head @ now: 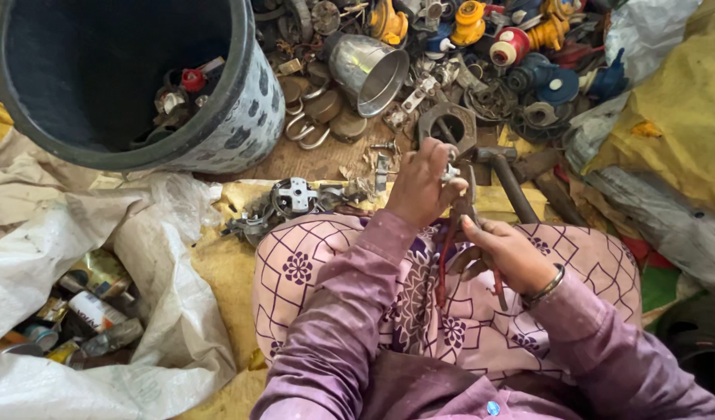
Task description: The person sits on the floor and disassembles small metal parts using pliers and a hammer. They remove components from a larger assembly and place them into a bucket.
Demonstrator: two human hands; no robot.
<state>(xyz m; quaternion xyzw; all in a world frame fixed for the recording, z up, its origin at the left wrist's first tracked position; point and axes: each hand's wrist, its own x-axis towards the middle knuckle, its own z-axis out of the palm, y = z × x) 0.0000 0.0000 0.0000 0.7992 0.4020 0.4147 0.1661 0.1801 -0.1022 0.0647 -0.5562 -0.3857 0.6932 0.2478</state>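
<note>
Red-handled pliers (462,233) clenched in right hand (509,253); left hand (420,187) pinching small metal part (451,173); scrap-strewn floor (311,159), black bucket (132,78) near.

small part (451,173): mostly hidden inside the left hand (420,187)
pliers (468,208): handles partly hidden under the right hand (507,253)
bucket (241,109): cut off at top edge (contents too dark to tell)

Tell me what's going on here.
A person sits on the floor among scrap metal parts. The left hand pinches a small metal piece, while the right hand works red-handled pliers whose tip meets that piece. A hammer lies just beyond the hands. A dark bucket with a few parts in it stands to the left, near a shiny metal cup.
</note>
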